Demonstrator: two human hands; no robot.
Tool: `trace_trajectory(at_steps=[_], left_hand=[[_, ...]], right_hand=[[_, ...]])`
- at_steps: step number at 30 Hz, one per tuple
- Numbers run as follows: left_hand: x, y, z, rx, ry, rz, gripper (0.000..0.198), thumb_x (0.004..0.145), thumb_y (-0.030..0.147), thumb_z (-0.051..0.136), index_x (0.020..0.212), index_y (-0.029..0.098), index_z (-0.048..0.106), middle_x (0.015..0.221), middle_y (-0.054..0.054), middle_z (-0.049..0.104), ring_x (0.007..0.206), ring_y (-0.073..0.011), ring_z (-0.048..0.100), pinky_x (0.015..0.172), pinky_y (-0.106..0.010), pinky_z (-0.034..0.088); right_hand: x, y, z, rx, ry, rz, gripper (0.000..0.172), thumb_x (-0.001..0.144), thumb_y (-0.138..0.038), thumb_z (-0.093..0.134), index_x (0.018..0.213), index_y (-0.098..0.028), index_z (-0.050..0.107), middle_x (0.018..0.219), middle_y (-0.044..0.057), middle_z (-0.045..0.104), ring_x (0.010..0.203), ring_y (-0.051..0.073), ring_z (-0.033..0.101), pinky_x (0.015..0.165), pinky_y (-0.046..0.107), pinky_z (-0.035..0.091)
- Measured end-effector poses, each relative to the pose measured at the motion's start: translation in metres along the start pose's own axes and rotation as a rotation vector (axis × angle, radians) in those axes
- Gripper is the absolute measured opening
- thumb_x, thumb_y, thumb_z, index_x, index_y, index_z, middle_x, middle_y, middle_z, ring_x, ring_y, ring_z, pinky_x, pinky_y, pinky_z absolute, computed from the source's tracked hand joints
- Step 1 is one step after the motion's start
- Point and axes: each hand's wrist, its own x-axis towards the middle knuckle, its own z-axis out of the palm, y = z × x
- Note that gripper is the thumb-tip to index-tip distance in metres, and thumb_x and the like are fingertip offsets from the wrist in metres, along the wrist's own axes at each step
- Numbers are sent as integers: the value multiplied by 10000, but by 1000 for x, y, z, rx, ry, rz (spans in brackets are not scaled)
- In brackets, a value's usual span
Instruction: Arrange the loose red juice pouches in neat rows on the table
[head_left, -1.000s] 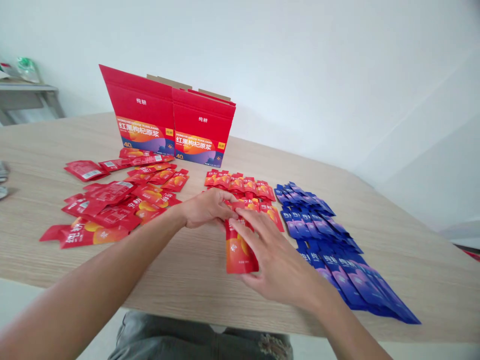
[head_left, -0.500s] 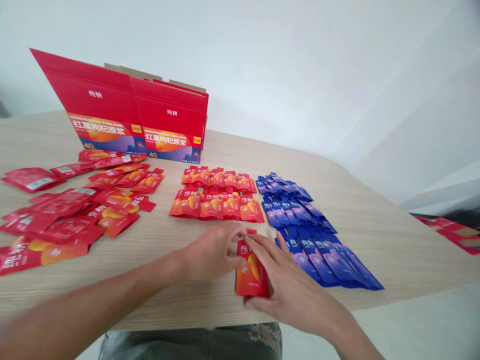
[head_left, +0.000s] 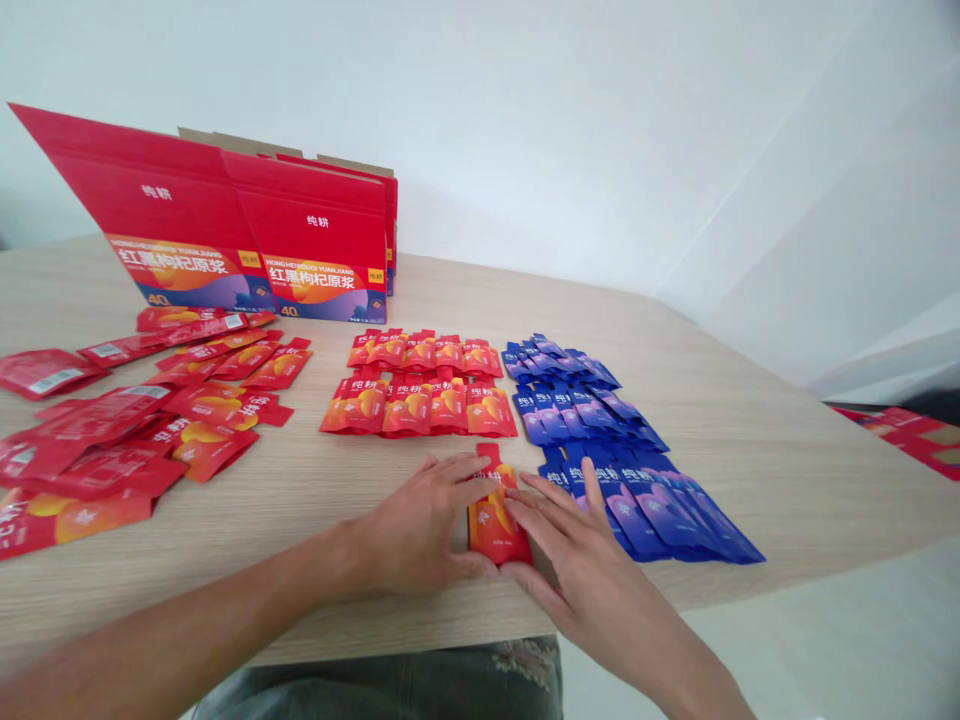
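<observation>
A red drink pouch (head_left: 498, 527) with an orange fruit print lies flat near the table's front edge, its spout end pointing away from me. From its left side my left hand (head_left: 431, 520) holds it, fingertips over the upper part and thumb at the lower left corner. My right hand (head_left: 581, 545) grips the right side, with fingertips on the pouch's face and thumb by the bottom edge. Just beyond are two rows of red pouches (head_left: 409, 405). Rows of overlapping blue pouches (head_left: 626, 495) lie to the right, close to my right fingers.
On the left is a loose heap of red pouches (head_left: 124, 430), some face down. Behind it stands a red and blue printed carton (head_left: 315, 245) with raised flaps. Another red carton piece (head_left: 904, 435) is at the far right, beyond the wooden table (head_left: 739, 400).
My left hand has come down from the pouch's top to its left side, with the thumb now at the bottom corner. The pouch sits slightly farther from me. The view has shifted slightly.
</observation>
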Motion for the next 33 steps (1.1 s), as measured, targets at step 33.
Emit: trace_trajectory(at_steps=[33], left_hand=[[7, 2, 6, 55, 61, 78, 653, 911, 380, 822, 1511, 234, 609, 1565, -203, 594, 1515, -424, 503, 1207, -627, 441]], right_hand=[[-8, -18, 7, -31, 332, -132, 458, 1047, -143, 631, 1492, -217, 550, 1369, 95, 735, 1346, 291, 658, 1363, 729, 2]])
